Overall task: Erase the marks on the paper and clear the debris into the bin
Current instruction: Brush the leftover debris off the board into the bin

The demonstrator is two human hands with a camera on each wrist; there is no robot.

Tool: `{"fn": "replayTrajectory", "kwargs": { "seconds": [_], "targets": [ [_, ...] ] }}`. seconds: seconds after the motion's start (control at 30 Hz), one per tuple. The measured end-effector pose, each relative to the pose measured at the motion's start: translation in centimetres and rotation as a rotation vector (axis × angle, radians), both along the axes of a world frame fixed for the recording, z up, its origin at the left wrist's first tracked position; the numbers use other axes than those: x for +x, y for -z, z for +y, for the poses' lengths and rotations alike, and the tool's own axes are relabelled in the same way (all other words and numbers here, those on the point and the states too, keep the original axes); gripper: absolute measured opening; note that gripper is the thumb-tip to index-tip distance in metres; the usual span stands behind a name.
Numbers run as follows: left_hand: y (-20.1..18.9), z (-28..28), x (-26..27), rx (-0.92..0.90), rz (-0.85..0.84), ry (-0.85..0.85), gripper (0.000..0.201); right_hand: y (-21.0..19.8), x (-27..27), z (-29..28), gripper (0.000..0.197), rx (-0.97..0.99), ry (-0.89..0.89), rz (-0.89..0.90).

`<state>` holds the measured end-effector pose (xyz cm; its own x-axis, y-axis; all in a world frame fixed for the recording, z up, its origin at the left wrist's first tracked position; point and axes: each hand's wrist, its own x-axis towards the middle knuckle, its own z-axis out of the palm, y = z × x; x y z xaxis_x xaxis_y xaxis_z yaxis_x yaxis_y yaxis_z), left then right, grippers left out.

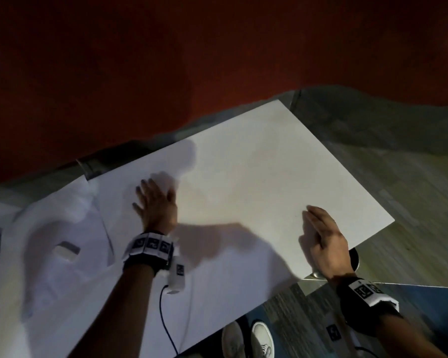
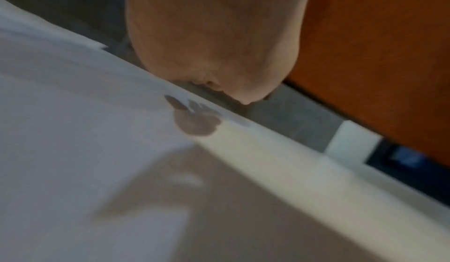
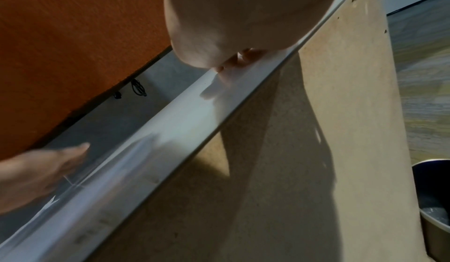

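Observation:
My left hand [image 1: 153,196] lies flat with straight fingers on the white paper [image 1: 130,228] spread over the left part of the white table [image 1: 269,164]. The right hand [image 1: 318,226] rests with straight fingers at the table's near right edge, holding nothing. In the right wrist view its fingertips [image 3: 233,62] touch the white top. A white eraser [image 1: 66,251] sits on a rumpled sheet to the left, apart from both hands. The bin [image 1: 355,258] shows as a dark rim below the table corner, mostly hidden behind my right hand; its rim [image 3: 436,198] also appears lower right. I can make out no marks or debris.
A red wall [image 1: 166,60] stands behind the table. Wood-look floor [image 1: 411,189] lies to the right. A person's white shoes [image 1: 248,339] stand on the carpet below the near table edge. A dark cable [image 1: 166,319] runs from the left wrist camera.

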<state>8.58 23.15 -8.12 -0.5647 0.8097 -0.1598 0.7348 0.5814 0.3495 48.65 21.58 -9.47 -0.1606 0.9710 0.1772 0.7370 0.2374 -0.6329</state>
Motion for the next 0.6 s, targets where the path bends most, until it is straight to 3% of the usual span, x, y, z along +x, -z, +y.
{"fn": "replayTrajectory", "kwargs": {
  "seconds": [0.07,0.1,0.23,0.33,0.4,0.5,0.6],
  "targets": [
    [1.1,0.5,-1.0,-0.062,-0.056,-0.080,0.078,-0.1,-0.1,-0.1,0.069,0.015,0.010,0.008],
    [1.4,1.2,0.5,-0.072,-0.050,-0.031,0.081,0.0,-0.2,-0.1,0.068,0.025,0.010,0.003],
    [2.2,3.3,15.0,-0.016,-0.005,0.555,0.081,0.4,-0.1,0.1,0.064,0.020,-0.001,-0.023],
    [-0.4,4.0,21.5,-0.149,-0.097,0.796,0.076,0.3,0.2,0.0,0.057,0.020,-0.011,-0.036],
    [-1.0,4.9,18.8,-0.074,-0.031,0.737,0.084,0.2,0.3,0.0,0.059,0.008,-0.016,-0.011],
    [-0.6,5.7,9.2,0.055,0.049,0.411,0.074,0.3,0.2,-0.1,0.057,-0.030,0.006,0.031],
    [-0.1,4.4,2.0,-0.063,-0.060,0.084,0.078,0.3,0.0,-0.2,0.055,-0.036,0.019,0.047]
  ]
}}
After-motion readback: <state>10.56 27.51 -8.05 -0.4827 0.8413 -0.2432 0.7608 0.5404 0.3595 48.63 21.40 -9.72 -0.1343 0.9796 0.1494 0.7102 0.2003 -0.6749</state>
